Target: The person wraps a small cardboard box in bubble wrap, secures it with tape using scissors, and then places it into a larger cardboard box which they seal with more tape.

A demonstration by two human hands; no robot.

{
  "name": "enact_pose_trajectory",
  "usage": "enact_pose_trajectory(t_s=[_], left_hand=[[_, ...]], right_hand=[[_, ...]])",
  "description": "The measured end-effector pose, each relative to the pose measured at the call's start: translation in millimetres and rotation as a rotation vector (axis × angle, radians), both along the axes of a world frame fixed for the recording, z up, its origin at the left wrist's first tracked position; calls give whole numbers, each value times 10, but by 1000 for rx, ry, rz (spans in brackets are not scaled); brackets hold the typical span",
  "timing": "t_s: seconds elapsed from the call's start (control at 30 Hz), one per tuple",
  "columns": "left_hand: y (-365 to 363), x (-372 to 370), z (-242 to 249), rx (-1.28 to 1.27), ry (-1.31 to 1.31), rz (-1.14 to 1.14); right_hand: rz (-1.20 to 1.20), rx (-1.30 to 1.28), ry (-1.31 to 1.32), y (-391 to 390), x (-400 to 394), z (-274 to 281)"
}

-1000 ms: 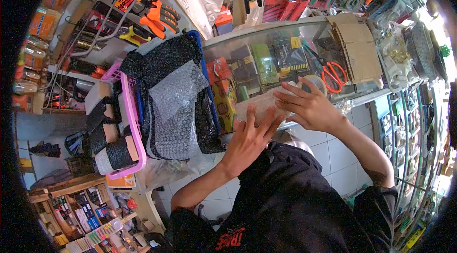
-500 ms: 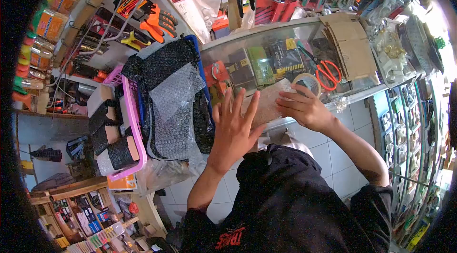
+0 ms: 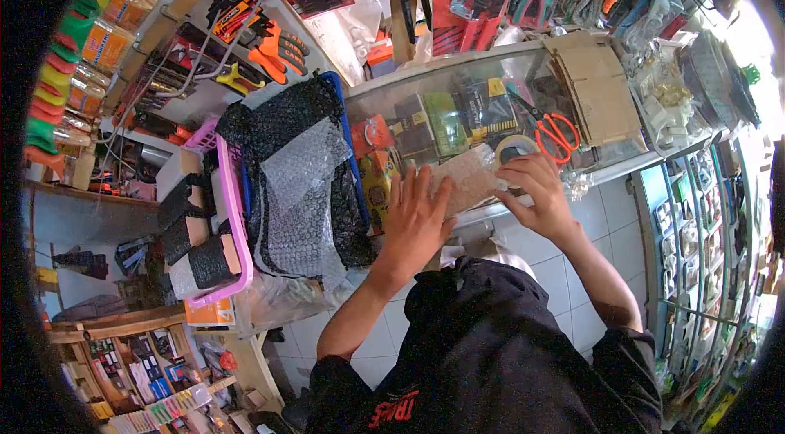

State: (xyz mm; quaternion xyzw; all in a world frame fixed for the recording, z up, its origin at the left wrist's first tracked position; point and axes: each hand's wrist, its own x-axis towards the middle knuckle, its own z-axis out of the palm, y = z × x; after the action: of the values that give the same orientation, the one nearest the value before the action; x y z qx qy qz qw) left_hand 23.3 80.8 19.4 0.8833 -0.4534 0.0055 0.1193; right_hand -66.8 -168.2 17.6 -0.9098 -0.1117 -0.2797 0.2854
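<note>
A flat package in bubble wrap (image 3: 468, 180) lies on the glass counter near its front edge. My left hand (image 3: 411, 225) rests at the package's left end, palm down with the fingers spread. At the right end, my right hand (image 3: 537, 195) has its fingers bent and apart, touching the package's edge beside a tape roll (image 3: 518, 148). Just behind my right hand lie scissors with orange handles (image 3: 558, 138).
Left of the counter stand a blue crate (image 3: 350, 127) with bubble wrap (image 3: 298, 189) and a pink basket (image 3: 237, 230) of wrapped boxes. Folded cardboard (image 3: 601, 91) lies at the counter's right. Tools hang behind.
My left hand has come down flatter beside the package. My right hand has shifted slightly right, its fingers more apart. The view has tilted a little.
</note>
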Motion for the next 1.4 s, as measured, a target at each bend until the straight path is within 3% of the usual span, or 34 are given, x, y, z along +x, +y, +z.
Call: enact_pose_trajectory(t_s=[0.27,0.43,0.47,0.6,0.7,0.8,0.93,1.0,1.1,1.2,1.4], left_hand=[[-14,64,12,-114,114,63],[2,70,105,-343,257,172],[-9,48,122,-433,377,189],[-99,-44,36,-764,891,235],[-152,-176,-63,-941,1365,280],[-246,-376,-74,-1182,1703,537],[-214,-428,-366,-1344,1940,365],[-200,-454,-411,-1407,2003,387],[-135,-528,-373,-1337,1733,394],[53,-506,-577,-1339,1792,306],[276,-666,-459,-1408,1666,403]], right_hand=[[-226,309,66,-50,-228,-154],[-241,1065,137,76,-361,-300],[-228,1234,161,112,-386,-314],[-182,1514,354,224,-425,-412],[-59,1528,439,313,-362,-362],[46,1537,514,330,-349,-348],[161,1612,605,391,-286,-179],[250,1616,620,399,-240,-202],[289,1587,643,418,-219,-237],[309,1499,704,454,-207,-164],[394,1469,711,643,-76,53]])
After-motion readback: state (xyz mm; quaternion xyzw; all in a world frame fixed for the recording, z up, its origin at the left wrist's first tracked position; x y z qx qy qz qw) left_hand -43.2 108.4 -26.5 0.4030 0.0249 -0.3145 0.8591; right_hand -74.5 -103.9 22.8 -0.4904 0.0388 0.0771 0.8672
